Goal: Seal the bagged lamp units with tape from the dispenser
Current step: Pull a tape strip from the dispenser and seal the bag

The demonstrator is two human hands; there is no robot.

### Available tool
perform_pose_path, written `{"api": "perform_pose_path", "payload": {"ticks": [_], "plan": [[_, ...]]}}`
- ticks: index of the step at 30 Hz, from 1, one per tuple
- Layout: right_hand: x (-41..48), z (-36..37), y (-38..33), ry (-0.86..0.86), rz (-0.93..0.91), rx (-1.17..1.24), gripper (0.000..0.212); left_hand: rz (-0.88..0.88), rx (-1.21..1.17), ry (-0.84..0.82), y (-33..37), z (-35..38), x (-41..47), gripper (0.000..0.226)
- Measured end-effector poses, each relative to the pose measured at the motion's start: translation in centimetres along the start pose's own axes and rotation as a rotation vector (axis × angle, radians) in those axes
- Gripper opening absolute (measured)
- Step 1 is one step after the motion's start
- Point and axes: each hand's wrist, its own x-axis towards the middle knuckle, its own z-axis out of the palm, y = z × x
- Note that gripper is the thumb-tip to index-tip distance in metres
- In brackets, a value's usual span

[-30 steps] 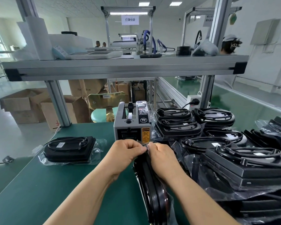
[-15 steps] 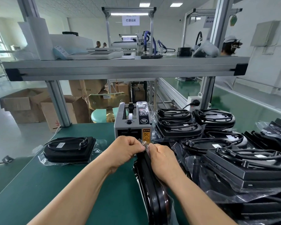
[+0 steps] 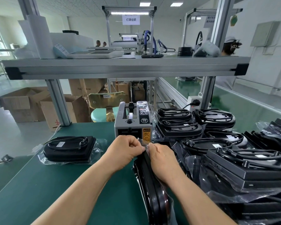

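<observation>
Head view: barely any change; left hand (image 3: 123,151) and right hand (image 3: 162,160) still together, pinching bag flap (image 3: 143,144) atop upright bagged lamp unit (image 3: 152,192) near tape dispenser (image 3: 132,125); seal looks unfinished.

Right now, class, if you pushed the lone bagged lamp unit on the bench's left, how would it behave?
The bagged lamp unit likely slides rather than tips, since it lies flat and low on the green bench. Its loose, glossy bag probably crumples and slips when gripped. The unit itself looks rigid.
</observation>
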Motion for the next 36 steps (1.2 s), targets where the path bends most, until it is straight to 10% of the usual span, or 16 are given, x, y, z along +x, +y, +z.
{"api": "perform_pose_path", "payload": {"ticks": [17,26,36], "plan": [[-0.3,-0.4,0.0,0.032,0.036,0.074,0.045,-0.165,-0.525,0.13,0.2,0.1,-2.7,0.026],[1.1,-1.4,-1.4,0.056,0.063,0.041,0.011,-0.062,-0.205,0.053,0.1,0.3,-3.6,0.018],[1.3,-0.2,-0.5,0.178,0.119,0.116,0.021,-0.133,-0.211,0.016,0.1,0.0,-1.4,0.02]]}}
